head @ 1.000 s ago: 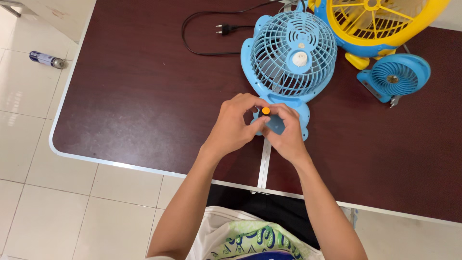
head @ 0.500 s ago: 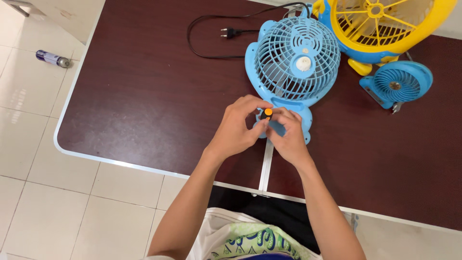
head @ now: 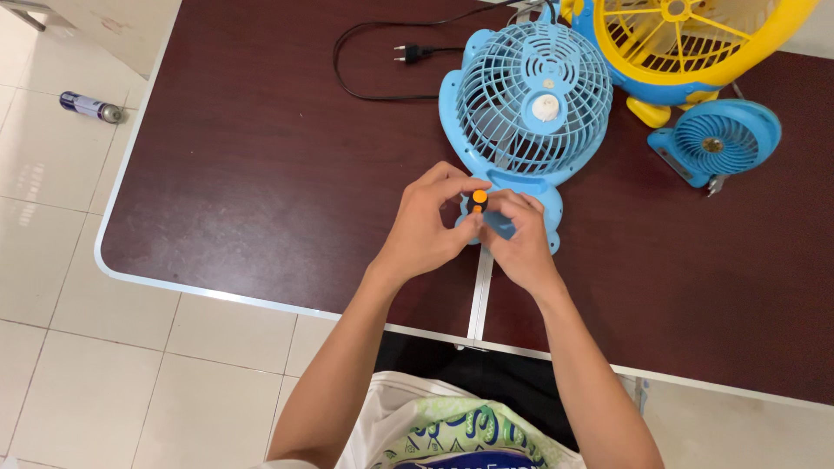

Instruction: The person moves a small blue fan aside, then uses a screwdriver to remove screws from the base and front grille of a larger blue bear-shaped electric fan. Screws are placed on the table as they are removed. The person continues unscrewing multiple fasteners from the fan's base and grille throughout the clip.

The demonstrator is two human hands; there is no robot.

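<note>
A small orange knob [head: 479,197] sits on the base of a light blue table fan [head: 524,104], just below the round grille and near the middle of the dark brown table [head: 261,174]; both hands close on it from 6 o'clock. The left hand [head: 426,230] comes in from the 7 o'clock side, its fingers curled and its thumb and fingertips pinched about the knob; the right hand [head: 519,243] comes in from the 5 o'clock side, its fingers folded over the fan's blue base and its fingertips touching the knob from the right; how much of the squeeze each hand gives cannot be told, since the fingers hide the contact. The blue fan lies with its grille facing up, a white hub at its centre; at 12 o'clock from the knob its grille fills the view; at 10 o'clock a black power cord with a plug [head: 405,53] loops over the table, well apart from the hands. At 1 o'clock a larger yellow and blue fan [head: 686,43] lies at the table's far edge, just beside the blue fan; at 2 o'clock a small blue fan [head: 721,139] lies near it. Far off at 9 o'clock a small spray can [head: 85,106] lies on the pale tiled floor [head: 52,260], beyond the table's white-edged rim.
</note>
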